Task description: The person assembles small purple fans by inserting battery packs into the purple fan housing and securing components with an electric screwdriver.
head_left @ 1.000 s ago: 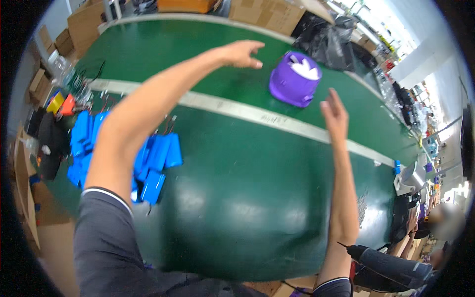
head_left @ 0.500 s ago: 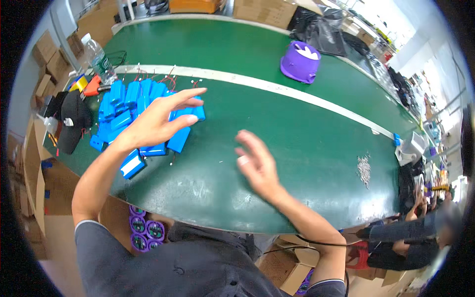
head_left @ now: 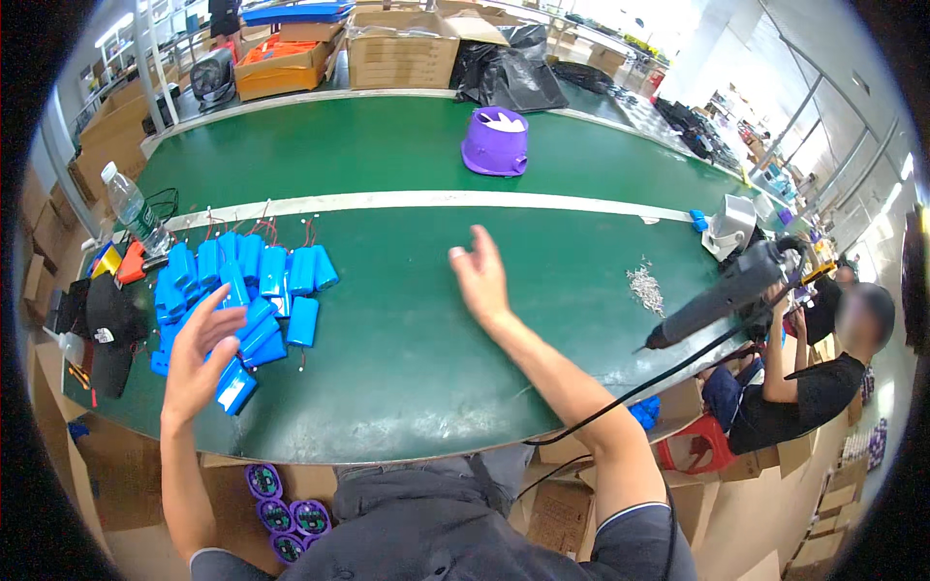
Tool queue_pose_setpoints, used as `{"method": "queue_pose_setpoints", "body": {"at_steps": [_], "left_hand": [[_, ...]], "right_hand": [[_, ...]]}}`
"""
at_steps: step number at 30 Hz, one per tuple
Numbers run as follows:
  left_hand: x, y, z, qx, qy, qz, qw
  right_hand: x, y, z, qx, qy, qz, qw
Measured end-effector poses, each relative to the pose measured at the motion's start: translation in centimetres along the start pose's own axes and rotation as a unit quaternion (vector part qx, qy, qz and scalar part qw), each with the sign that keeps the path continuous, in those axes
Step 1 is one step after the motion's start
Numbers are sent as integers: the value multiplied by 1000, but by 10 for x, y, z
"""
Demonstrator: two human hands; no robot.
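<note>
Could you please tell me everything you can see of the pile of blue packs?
The pile of blue packs is a jumble of smooth, plastic-looking blocks at differing angles on the green table, nearer than the pale strip. Thin red wires trail from its far side; one near pack shows a white patch. The left hand overlaps it in view; whether they touch is unclear.

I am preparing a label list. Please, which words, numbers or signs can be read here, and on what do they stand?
I quote no wording.
Cap: white marking, not quoted.
Bottle: green label, too small to read.
Back carton: print too blurred to read.
Lower carton: print too blurred to read.
</note>
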State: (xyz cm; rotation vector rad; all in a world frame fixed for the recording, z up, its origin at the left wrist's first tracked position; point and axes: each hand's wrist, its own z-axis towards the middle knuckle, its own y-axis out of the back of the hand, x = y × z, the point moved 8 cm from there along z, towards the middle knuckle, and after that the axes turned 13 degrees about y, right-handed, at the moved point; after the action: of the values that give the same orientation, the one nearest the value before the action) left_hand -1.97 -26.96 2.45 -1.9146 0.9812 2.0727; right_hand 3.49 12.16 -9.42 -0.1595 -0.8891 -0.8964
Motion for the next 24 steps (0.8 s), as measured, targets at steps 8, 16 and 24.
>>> {"method": "queue_pose_setpoints", "body": {"at_steps": [8, 16, 24], "left_hand": [[50, 67, -72, -158, 49, 2, 986], [53, 68, -78, -205, 45, -16, 978], [48, 68, -74, -214, 43, 2, 976]], "right_hand": [[-77, 218, 30, -105, -18, -276, 955], [-25, 157, 60, -39, -46, 12, 998], [-155, 190, 88, -198, -151, -59, 967]]}}
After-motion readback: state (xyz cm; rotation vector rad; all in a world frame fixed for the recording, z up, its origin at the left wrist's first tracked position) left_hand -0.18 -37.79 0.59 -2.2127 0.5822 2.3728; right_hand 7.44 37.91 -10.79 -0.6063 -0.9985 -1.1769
